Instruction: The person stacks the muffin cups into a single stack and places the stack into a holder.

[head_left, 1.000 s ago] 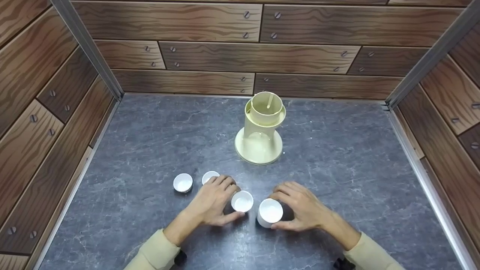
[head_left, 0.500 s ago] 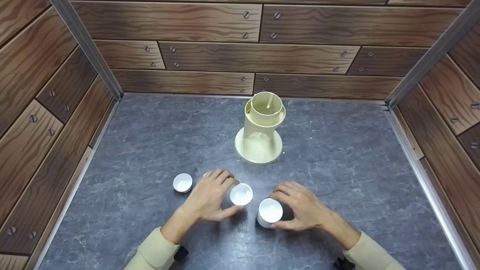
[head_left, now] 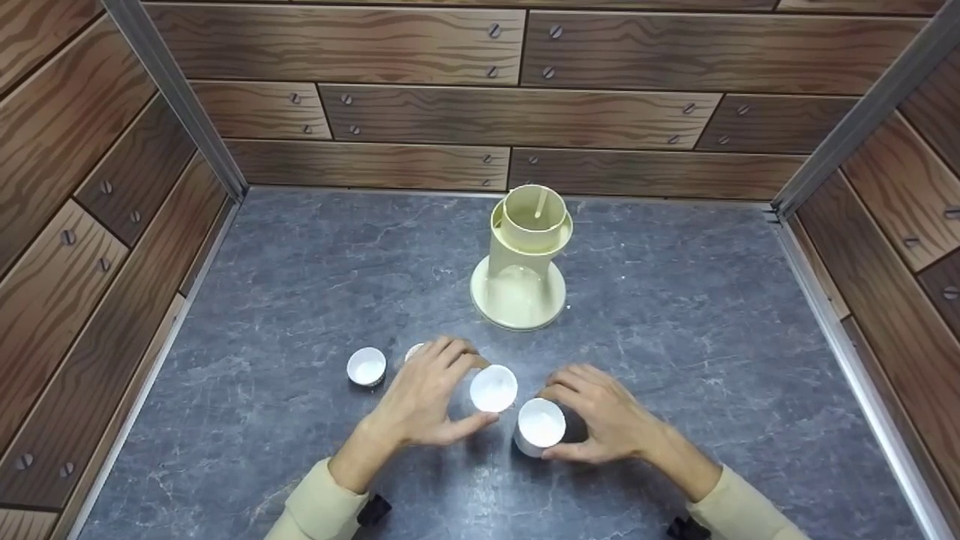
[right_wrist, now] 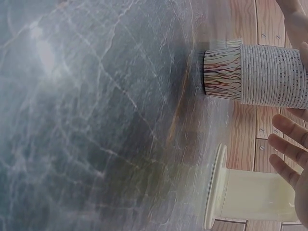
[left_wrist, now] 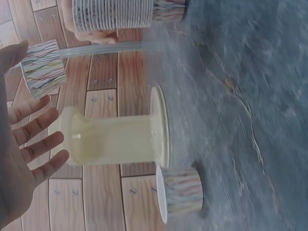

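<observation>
In the head view my left hand (head_left: 424, 394) pinches a small paper cup (head_left: 493, 388) between thumb and index finger. The left wrist view shows that cup's coloured wavy lines and the other fingers spread loosely, with the cup raised above the table. My right hand (head_left: 604, 416) holds a tall stack of nested paper cups (right_wrist: 272, 74) standing upright on the table, thumb and fingers on either side of it. One single cup (head_left: 367, 367) stands to the left. Another cup (head_left: 413, 351) is mostly hidden behind my left hand.
A cream-coloured stand (head_left: 517, 296) with a round base and an open cylindrical top stands behind the hands. Wood-patterned walls (head_left: 420, 112) enclose the grey marbled table (head_left: 675, 300) at the back and both sides.
My left hand has moved away from me and up with its cup, then slightly right, toward the stack. It now covers more of the cup behind it. The right hand and stack stay still.
</observation>
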`<state>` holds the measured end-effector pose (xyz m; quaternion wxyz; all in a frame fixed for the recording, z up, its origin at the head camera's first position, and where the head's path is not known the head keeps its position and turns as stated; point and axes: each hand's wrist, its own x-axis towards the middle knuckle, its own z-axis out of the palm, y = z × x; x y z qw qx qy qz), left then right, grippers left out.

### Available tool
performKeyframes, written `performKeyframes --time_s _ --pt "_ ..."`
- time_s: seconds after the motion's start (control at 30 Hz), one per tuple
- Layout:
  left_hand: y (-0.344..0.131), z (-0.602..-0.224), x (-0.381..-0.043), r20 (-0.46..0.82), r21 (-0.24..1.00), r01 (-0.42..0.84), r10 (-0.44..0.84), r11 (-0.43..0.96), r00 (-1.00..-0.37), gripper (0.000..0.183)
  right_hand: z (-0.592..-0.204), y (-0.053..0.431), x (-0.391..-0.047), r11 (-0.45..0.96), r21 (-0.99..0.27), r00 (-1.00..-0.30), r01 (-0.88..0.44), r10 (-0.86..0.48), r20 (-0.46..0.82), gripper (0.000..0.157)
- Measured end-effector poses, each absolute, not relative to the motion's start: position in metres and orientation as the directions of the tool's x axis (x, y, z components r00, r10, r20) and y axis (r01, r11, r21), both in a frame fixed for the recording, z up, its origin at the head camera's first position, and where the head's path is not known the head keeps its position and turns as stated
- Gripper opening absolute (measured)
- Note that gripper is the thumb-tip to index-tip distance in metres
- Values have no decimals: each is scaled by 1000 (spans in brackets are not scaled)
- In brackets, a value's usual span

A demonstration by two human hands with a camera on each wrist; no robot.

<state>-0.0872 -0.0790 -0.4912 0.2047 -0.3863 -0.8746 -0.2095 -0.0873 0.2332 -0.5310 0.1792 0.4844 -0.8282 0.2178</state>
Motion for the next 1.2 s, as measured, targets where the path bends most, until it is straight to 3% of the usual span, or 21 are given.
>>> performKeyframes --time_s 0.4,1.03,1.2 --pt "-59 -494 -84 553 237 819 621 522 -556 54 -532 232 -88 427 -169 -449 -888 -729 516 64" --pt "-38 -495 -84 570 202 862 661 464 -489 54 -532 232 -86 455 -192 -487 -869 -723 491 66" --pt "-36 -495 -83 541 211 855 672 473 -505 55 -532 232 -87 451 -178 -475 -874 -721 504 65"
